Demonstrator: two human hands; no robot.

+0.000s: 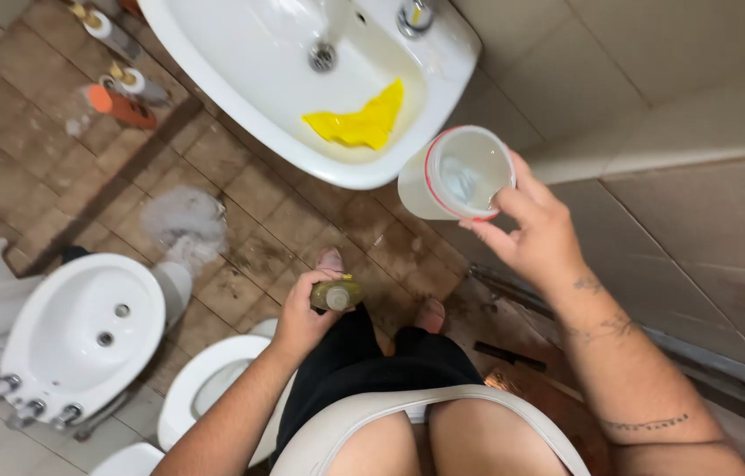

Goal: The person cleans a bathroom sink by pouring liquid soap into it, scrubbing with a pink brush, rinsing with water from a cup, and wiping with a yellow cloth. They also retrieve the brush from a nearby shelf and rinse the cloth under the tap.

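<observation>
Bathroom: one cup (pixel 459 173), one bottle (pixel 335 293).

A yellow cloth (pixel 361 122) lay in the white sink (pixel 214 70), while a bidet (pixel 81 330), a toilet (pixel 180 388) and bottles (pixel 121 84) stood on the brown tiled floor (pixel 249 203).

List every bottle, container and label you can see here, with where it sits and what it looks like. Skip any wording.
Small bottle: in the left hand, yellowish-green, pale cap.
Plastic cup: in the right hand, translucent white, round, red rim.
Two bottles: lying on the floor tiles, top left, grey-white bodies, gold tops.
Orange container: on the floor beside them, elongated.
No signs or screens; no label is readable.
</observation>
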